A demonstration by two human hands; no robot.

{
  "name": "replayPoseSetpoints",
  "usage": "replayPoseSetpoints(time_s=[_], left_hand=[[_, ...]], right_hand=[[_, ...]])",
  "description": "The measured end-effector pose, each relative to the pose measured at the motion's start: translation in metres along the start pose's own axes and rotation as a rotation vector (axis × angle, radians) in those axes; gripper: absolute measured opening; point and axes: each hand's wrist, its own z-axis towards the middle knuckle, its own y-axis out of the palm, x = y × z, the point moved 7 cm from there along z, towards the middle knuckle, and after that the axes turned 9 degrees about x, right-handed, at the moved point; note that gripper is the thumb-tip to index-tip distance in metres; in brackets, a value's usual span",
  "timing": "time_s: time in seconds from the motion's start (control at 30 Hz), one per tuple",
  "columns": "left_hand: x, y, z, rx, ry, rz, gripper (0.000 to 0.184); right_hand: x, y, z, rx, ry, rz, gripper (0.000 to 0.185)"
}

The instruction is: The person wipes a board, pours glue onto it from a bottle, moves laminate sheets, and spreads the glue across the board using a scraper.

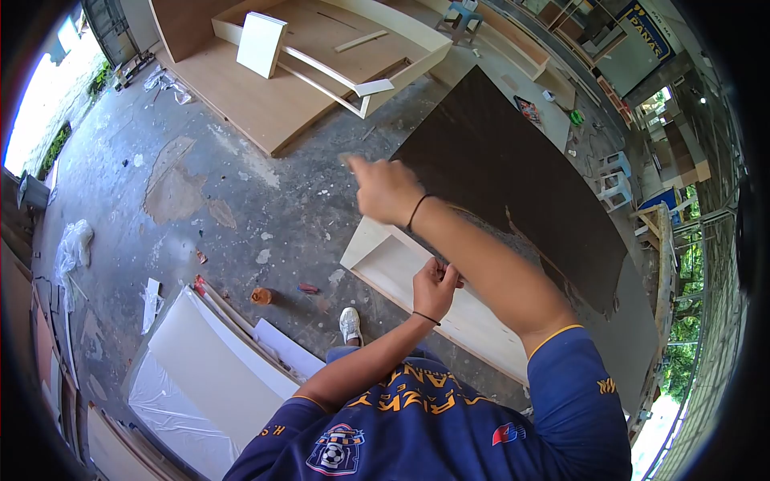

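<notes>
"Over the pale wooden box (481, 321), what is the condition of the left hand (433, 290)?"

"Fingers curled, thumb and fingertips drawn together in a narrow pinch. Whether anything small sits between them cannot be determined. A black band (427, 318) circles the wrist. The fingertips show close to the right forearm (489, 264); contact cannot be confirmed."

"And the right hand (389, 191)?"

"Raised farther out than the left and blurred by motion. Fingers partly curled, one extended toward the left. A yellowish smear shows at its tip; I cannot tell whether something is held. A second black band (418, 212) is noted."

"Location of the box?"

"Ahead of the person, open side up, running from below the right hand toward the lower right, partly hidden by the arms. A dark panel (497, 144) lies just beside it, on the right."

"State of the concrete floor (257, 208) nearby?"

"A white shoe (350, 325) stands left of the box. Near it lie a small red item (308, 289) and an orange-brown jar (261, 297). White sheets (200, 345) occupy the lower left."

"Farther out?"

"A large wooden cabinet (241, 100) bearing a white block (257, 46); beyond, a blue stool (459, 20)."
</notes>
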Motion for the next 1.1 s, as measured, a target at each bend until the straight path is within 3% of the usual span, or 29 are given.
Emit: replayPoseSetpoints(time_s=[0.07, 0.1, 0.2, 0.23, 0.3, 0.33, 0.43, 0.5, 0.57, 0.6, 0.63, 0.7, 0.87, 1.1], left_hand=[[0.025, -0.001, -0.009, 0.003, 0.368, 0.183, 0.018], [0.011, -0.001, -0.006, -0.009, 0.371, 0.188, 0.018], [-0.039, -0.008, 0.004, -0.063, 0.812, 0.536, 0.028], [-0.031, -0.007, 0.002, -0.075, 0.813, 0.532, 0.028], [-0.006, -0.006, 0.003, -0.051, 0.375, 0.024, 0.021], [-0.007, 0.0, -0.002, 0.034, -0.018, -0.097, 0.021], [-0.004, 0.006, -0.01, 0.028, -0.09, -0.083, 0.025], [-0.012, 0.011, -0.015, -0.01, -0.093, -0.025, 0.025], [-0.023, 0.023, -0.028, -0.144, -0.134, 0.11, 0.026], [-0.026, 0.027, -0.032, -0.183, -0.143, 0.164, 0.027], [-0.028, 0.033, -0.033, -0.193, -0.141, 0.162, 0.027], [-0.033, 0.032, -0.035, -0.174, -0.176, 0.179, 0.027], [-0.034, 0.033, -0.035, -0.156, -0.14, 0.1, 0.029], [-0.038, 0.032, -0.037, -0.128, -0.122, 0.141, 0.027]], right_hand=[[-0.035, 0.007, -0.011, -0.091, -0.08, 0.058, 0.045], [-0.05, 0.01, -0.017, -0.11, -0.121, 0.158, 0.045], [-0.074, -0.032, -0.046, -0.052, -0.172, 0.284, 0.043], [-0.08, -0.056, -0.055, -0.007, -0.195, 0.314, 0.042], [-0.051, -0.115, -0.071, 0.177, -0.134, 0.304, 0.043], [-0.023, -0.131, -0.077, 0.24, -0.064, 0.258, 0.043], [0.08, -0.144, -0.102, 0.34, 0.117, 0.01, 0.043], [0.14, -0.107, -0.129, 0.265, 0.269, -0.329, 0.048], [0.153, -0.051, -0.159, 0.07, 0.319, -0.424, 0.05], [0.141, -0.037, -0.168, 0.184, 0.187, -0.385, 0.049], [0.127, -0.046, -0.168, 0.138, 0.208, -0.239, 0.045], [0.118, -0.099, -0.171, 0.307, 0.236, -0.153, 0.037], [0.228, -0.107, -0.192, 0.116, 0.641, -0.128, 0.024], [0.132, -0.056, -0.106, 0.087, 0.334, -0.017, 0.023]])
